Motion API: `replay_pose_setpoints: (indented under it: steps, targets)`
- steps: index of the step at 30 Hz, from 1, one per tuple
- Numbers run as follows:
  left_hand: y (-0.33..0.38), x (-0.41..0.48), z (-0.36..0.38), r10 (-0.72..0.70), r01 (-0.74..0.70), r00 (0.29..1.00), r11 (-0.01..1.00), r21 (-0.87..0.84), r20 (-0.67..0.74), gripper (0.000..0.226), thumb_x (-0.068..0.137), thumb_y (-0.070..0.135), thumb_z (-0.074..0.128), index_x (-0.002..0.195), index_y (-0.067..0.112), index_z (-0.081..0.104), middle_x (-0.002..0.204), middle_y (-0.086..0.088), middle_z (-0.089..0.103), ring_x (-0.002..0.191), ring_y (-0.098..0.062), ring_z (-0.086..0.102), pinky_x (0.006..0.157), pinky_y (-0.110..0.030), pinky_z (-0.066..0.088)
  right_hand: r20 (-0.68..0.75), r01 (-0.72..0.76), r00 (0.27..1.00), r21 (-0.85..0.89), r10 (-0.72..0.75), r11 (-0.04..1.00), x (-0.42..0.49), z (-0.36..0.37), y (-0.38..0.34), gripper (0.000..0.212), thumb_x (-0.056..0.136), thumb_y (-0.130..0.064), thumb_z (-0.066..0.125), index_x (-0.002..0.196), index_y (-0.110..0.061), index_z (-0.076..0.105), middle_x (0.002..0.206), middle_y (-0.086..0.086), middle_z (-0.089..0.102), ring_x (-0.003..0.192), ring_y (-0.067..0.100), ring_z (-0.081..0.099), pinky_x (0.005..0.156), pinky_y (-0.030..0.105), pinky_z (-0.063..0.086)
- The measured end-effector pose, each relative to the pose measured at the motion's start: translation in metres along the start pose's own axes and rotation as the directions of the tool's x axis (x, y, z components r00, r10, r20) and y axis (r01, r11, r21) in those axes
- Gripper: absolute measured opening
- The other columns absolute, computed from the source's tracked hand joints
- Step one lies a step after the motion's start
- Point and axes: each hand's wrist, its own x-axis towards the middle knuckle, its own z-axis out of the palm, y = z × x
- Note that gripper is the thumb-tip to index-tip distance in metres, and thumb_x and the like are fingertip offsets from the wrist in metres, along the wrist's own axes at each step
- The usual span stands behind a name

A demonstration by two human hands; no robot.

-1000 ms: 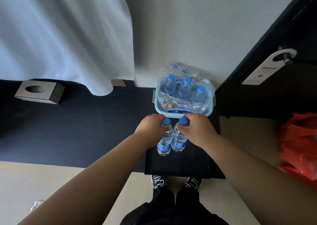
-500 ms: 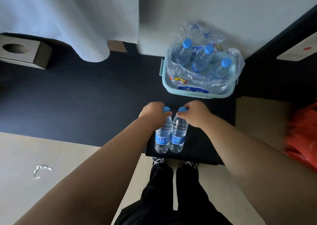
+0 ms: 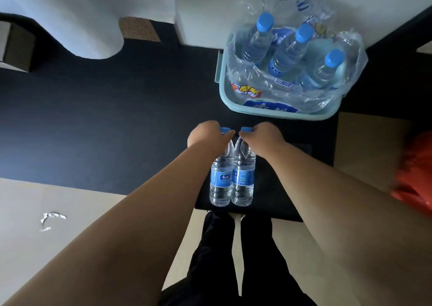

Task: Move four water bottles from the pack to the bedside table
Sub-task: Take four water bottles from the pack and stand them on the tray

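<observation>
Two clear water bottles with blue caps and blue labels stand side by side near the front edge of the black bedside table (image 3: pixel 275 203). My left hand (image 3: pixel 208 139) grips the neck of the left bottle (image 3: pixel 221 182). My right hand (image 3: pixel 261 139) grips the neck of the right bottle (image 3: pixel 243 180). Behind them, a torn plastic pack (image 3: pixel 287 88) sits in a light teal tray (image 3: pixel 275 113) and holds three more blue-capped bottles (image 3: pixel 288 51), upright.
A white curtain (image 3: pixel 88 18) hangs at the back left over a dark floor strip. A grey box (image 3: pixel 16 46) shows at the left edge. An orange bag (image 3: pixel 416 172) is at the right. My legs and shoes (image 3: pixel 236 217) stand below the table edge.
The view has tilted down and closer. Both hands stay on the two bottles, which now appear to rest nearer the table's front edge.
</observation>
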Motion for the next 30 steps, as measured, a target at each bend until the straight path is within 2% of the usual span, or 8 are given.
replay_pose_setpoints:
  steps: [3,8,11,14,17,20,24,30]
  targets:
    - [-0.005,0.002,0.004,-0.027,0.026,0.999,1.0,0.003,0.03,0.039,0.092,0.057,0.056,0.091,0.019,0.063,0.082,0.001,0.065,0.068,-0.016,0.059,0.055,-0.03,0.043,-0.003,-0.009,1.0,-0.023,0.009,1.0,0.004,0.001,0.006,0.05,0.098,-0.041,0.064,0.058,-0.014,0.054,0.051,0.0,0.052,0.05,0.019,0.053,0.048,0.028,0.032]
    - [-0.008,-0.012,-0.002,0.029,-0.032,0.996,0.999,0.035,0.088,0.034,0.095,0.048,0.055,0.108,0.02,0.069,0.096,0.001,0.07,0.081,-0.02,0.065,0.064,-0.031,0.05,0.058,0.02,0.998,-0.157,-0.011,0.987,-0.009,-0.005,0.009,0.047,0.1,-0.043,0.059,0.062,-0.015,0.058,0.056,0.001,0.06,0.054,0.02,0.058,0.05,0.028,0.037]
    - [-0.004,-0.026,-0.013,0.031,-0.032,0.997,0.999,0.028,0.064,0.032,0.094,0.047,0.055,0.11,0.021,0.067,0.09,0.004,0.069,0.077,-0.018,0.066,0.063,-0.031,0.053,0.075,0.035,0.997,-0.184,-0.021,0.982,-0.023,-0.016,0.011,0.045,0.099,-0.042,0.057,0.065,-0.014,0.065,0.06,0.003,0.066,0.059,0.021,0.065,0.054,0.029,0.044]
    - [0.003,-0.036,-0.029,0.029,-0.031,0.998,0.999,0.021,0.059,0.027,0.093,0.046,0.056,0.106,0.024,0.067,0.085,0.007,0.067,0.073,-0.016,0.065,0.061,-0.03,0.053,0.064,0.065,0.996,-0.194,-0.054,0.979,-0.036,-0.035,0.01,0.045,0.099,-0.041,0.056,0.063,-0.014,0.063,0.059,0.002,0.064,0.059,0.02,0.062,0.052,0.029,0.04]
    - [0.017,-0.043,-0.053,0.062,-0.062,0.998,0.998,0.009,0.008,0.027,0.092,0.047,0.058,0.108,0.027,0.066,0.098,0.007,0.07,0.081,-0.018,0.066,0.065,-0.031,0.052,0.035,0.104,0.994,-0.208,-0.099,0.973,-0.05,-0.06,0.004,0.044,0.1,-0.041,0.055,0.062,-0.019,0.052,0.062,-0.002,0.056,0.067,0.021,0.06,0.058,0.03,0.039]
    - [0.038,-0.047,-0.082,0.122,-0.122,0.99,0.992,0.007,-0.063,0.025,0.09,0.048,0.058,0.104,0.03,0.067,0.098,0.008,0.071,0.079,-0.017,0.065,0.065,-0.031,0.052,-0.041,0.142,0.988,-0.145,-0.149,0.979,-0.062,-0.093,-0.005,0.033,0.099,-0.041,0.058,0.074,-0.021,0.057,0.071,-0.006,0.057,0.083,0.023,0.061,0.072,0.031,0.042]
    - [0.07,-0.048,-0.124,0.152,-0.155,0.985,0.987,-0.031,-0.083,0.028,0.088,0.051,0.054,0.106,0.034,0.066,0.092,0.006,0.072,0.07,-0.019,0.069,0.07,-0.036,0.061,-0.077,0.18,0.979,-0.092,-0.188,0.979,-0.07,-0.138,-0.017,0.034,0.1,-0.042,0.059,0.1,-0.011,0.072,0.099,0.01,0.072,0.095,0.03,0.068,0.077,0.034,0.05]
    - [0.107,-0.035,-0.165,0.233,-0.227,0.957,0.972,0.052,-0.175,0.035,0.09,0.05,0.053,0.118,0.032,0.064,0.104,0.002,0.071,0.074,-0.022,0.066,0.07,-0.034,0.057,-0.193,0.22,0.952,-0.106,-0.237,0.97,-0.066,-0.188,-0.033,0.039,0.102,-0.04,0.055,0.1,-0.004,0.072,0.098,0.014,0.074,0.093,0.031,0.068,0.081,0.04,0.054]
